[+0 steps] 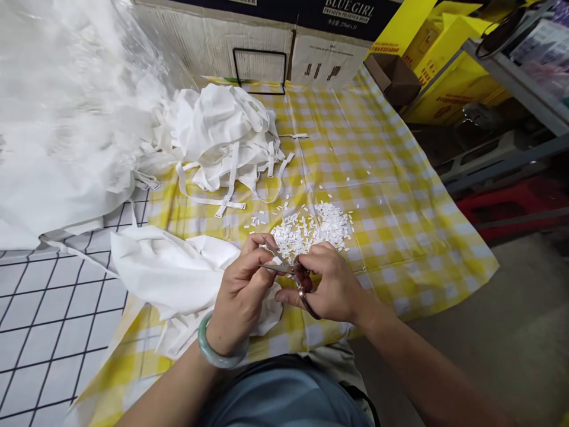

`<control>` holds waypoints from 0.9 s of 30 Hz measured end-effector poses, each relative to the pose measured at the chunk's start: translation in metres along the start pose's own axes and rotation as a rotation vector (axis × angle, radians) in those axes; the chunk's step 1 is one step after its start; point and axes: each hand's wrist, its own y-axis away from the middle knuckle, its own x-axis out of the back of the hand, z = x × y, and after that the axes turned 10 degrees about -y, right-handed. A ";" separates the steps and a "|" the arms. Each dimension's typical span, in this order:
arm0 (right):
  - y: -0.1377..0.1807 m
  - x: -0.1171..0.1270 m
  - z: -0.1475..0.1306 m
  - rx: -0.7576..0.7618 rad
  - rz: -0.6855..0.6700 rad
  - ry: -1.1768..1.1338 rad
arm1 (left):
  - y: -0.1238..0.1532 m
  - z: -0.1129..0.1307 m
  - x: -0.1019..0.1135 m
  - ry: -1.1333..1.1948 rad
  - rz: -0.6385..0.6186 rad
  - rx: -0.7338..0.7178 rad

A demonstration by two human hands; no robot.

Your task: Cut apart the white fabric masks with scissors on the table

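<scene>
My right hand grips a pair of small metal scissors by the handles, and the blades are apart, pointing left. Close to the blades, my left hand, with a pale green bangle on its wrist, pinches part of a white strapped garment. A small white bit shows between the blades; the fingers hide how it joins the cloth. The garment spreads to the left of and beneath my left hand. Just beyond both hands, a heap of tiny white clippings lies on the yellow checked tablecloth.
A pile of white strapped garments lies farther back. To the left stands a large clear plastic bag with white cloth. Cardboard beer boxes and a black wire stand line the back. A metal shelf is at right.
</scene>
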 end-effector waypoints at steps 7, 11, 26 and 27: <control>0.000 -0.001 0.003 0.001 0.016 -0.008 | 0.001 -0.002 0.000 -0.023 -0.012 -0.031; 0.002 -0.001 0.006 -0.004 0.034 -0.014 | -0.001 -0.002 -0.001 -0.041 -0.018 -0.039; 0.023 0.009 0.029 -0.354 0.189 -0.251 | -0.013 0.008 -0.010 -0.212 -0.070 -0.057; 0.023 0.008 0.025 -0.327 0.196 -0.333 | -0.008 0.013 -0.011 -0.225 -0.061 -0.072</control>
